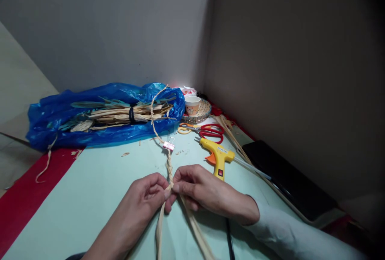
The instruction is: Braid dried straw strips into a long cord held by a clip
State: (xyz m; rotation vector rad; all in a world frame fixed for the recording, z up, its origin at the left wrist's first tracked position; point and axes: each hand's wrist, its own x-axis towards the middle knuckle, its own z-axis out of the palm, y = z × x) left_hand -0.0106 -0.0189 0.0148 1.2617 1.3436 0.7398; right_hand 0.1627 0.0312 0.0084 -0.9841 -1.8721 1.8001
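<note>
The left hand (141,198) and right hand (212,191) are apparently plaiting, fingers pinching the braid (169,163), with loose strands (195,228) nearer the wearer seemingly needing even tension at the next crossing.

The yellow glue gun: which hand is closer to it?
The person's right hand: it lies just in front of the glue gun. The left hand is farther off, on the other side of the braid.
</note>
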